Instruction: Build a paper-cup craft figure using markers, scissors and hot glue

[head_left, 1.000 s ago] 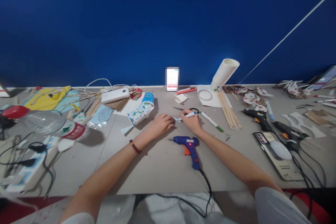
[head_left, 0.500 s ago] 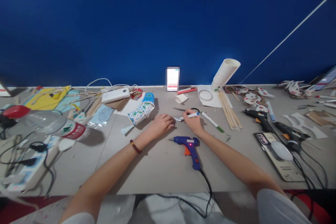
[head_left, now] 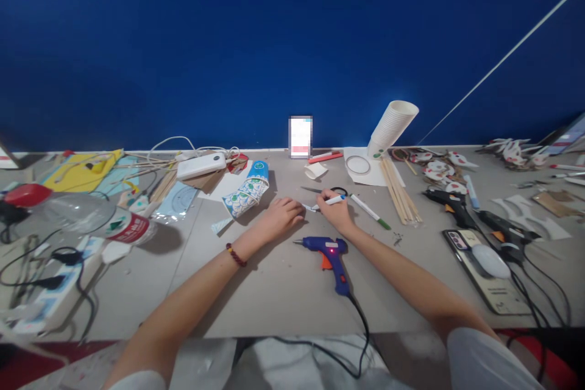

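My right hand (head_left: 335, 212) is closed around a white marker (head_left: 337, 200) with a blue end, its other end pointing down at a small white piece of paper (head_left: 312, 208) with blue marks. My left hand (head_left: 284, 213) rests palm-down, its fingertips holding the left edge of that piece against the table. Just nearer to me lies a blue hot glue gun (head_left: 325, 247), its red light on. To the left, patterned paper cups (head_left: 247, 195) joined into a bent shape carry blue and green drawing. Scissors (head_left: 338, 191) lie behind my right hand, partly hidden by it.
A green-ended marker (head_left: 370, 212) and wooden sticks (head_left: 398, 192) lie right of my hands. Stacked paper cups (head_left: 393, 128) lean at the back beside a phone (head_left: 300, 137). A plastic bottle (head_left: 86, 213) and power strip (head_left: 64, 286) occupy the left. More glue guns (head_left: 507, 234) sit right.
The marker in my right hand has shifted very slightly and tilts a little differently. My left hand and the things on the table stay in place.
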A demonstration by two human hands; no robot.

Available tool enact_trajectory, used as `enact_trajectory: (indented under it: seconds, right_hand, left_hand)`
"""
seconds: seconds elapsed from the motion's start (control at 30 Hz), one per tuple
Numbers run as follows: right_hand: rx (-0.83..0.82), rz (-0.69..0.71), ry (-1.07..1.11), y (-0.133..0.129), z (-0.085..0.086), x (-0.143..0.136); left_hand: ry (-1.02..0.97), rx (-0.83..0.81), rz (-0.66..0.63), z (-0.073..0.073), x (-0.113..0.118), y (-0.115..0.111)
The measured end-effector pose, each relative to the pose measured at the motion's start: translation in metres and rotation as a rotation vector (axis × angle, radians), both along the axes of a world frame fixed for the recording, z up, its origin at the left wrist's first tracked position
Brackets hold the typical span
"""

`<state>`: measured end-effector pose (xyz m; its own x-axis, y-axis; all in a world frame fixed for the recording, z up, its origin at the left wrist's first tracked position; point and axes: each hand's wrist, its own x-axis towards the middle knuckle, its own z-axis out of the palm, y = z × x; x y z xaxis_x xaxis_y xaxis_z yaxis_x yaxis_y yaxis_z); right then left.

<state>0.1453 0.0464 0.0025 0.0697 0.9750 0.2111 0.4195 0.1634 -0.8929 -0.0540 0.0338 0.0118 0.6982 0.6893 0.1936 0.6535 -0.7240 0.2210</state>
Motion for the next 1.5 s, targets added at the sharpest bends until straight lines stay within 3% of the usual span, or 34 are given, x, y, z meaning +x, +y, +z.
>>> enact_trajectory:
  seconds: [1.5]
  right_hand:
    - [0.031, -0.023, 0.053, 0.0024, -0.0033, 0.0029]
  left_hand:
    - [0.009, -0.017, -0.001, 0.0035, 0.0009, -0.0008]
